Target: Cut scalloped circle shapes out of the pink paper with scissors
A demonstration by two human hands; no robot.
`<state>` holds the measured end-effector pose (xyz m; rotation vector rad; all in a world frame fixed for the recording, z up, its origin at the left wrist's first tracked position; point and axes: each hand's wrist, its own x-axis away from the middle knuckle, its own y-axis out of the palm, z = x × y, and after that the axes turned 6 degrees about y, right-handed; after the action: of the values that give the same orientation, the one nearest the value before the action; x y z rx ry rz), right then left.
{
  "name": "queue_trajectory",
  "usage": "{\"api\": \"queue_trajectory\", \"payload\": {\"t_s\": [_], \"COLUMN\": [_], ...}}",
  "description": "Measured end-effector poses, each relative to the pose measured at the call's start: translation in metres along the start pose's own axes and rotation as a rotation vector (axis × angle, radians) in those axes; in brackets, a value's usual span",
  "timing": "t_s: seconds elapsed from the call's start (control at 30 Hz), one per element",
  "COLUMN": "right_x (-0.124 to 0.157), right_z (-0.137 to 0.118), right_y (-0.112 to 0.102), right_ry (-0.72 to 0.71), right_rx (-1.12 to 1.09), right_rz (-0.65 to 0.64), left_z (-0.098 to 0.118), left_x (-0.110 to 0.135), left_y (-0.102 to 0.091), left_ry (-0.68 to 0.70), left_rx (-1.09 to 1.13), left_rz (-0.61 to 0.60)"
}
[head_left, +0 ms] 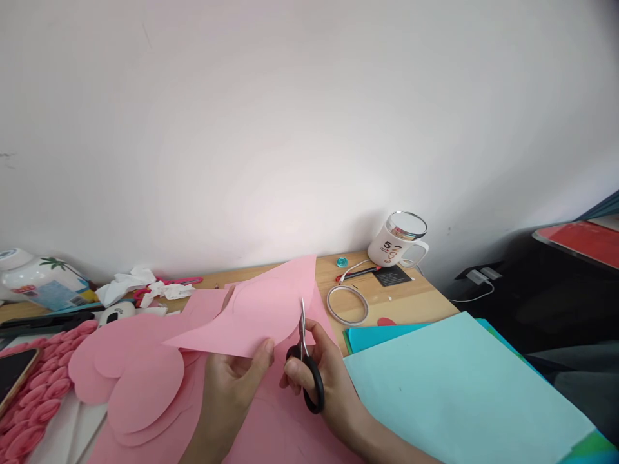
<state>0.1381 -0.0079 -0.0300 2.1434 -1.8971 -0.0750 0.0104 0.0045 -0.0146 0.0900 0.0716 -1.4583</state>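
Left hand (232, 380) pinches pink sheet (256, 316) by lower edge, lifted over tabletop's (416, 299) near edge, centre. Right hand (329, 380) grips scissors (304, 361), fingers through loops, blades upright in sheet. Step, by look: mid-cut along faint curved line. Next move calls for turning sheet into blades. Cut pink shapes (135, 380) lie toward left edge.

Bare left hand (232, 386) raised from lower edge, thumb on top, fingers pinched together. Bare right hand (334, 381) just beside it, fingers curled closed, forearm (387, 444) entering from lower right.
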Motion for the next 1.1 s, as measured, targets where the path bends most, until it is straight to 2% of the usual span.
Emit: {"api": "queue_trajectory", "payload": {"t_s": [0.17, 0.4, 0.57, 0.7, 0.87, 1.1], "right_x": [0.0, 0.001, 0.001, 0.001, 0.001, 0.002], "right_z": [0.0, 0.007, 0.011, 0.005, -0.002, 0.0], "right_y": [0.001, 0.001, 0.003, 0.004, 0.003, 0.002], "right_ry": [0.005, 0.026, 0.032, -0.009, -0.02, -0.027], "right_rx": [-0.008, -0.053, -0.121, -0.189, -0.221, -0.219], "right_rz": [0.014, -0.017, -0.052, -0.072, -0.103, -0.107], "left_z": [-0.004, -0.006, -0.002, -0.003, -0.006, -0.005], "left_x": [-0.004, 0.0, 0.005, 0.004, 0.003, 0.005], "left_y": [-0.002, 0.005, 0.007, 0.004, 0.001, 0.003], "left_ry": [0.02, 0.017, -0.003, 0.051, 0.049, 0.063], "left_rx": [0.057, -0.04, 0.042, -0.075, -0.15, -0.15], "left_rz": [0.016, 0.157, 0.016, 0.037, -0.006, 0.07]}}
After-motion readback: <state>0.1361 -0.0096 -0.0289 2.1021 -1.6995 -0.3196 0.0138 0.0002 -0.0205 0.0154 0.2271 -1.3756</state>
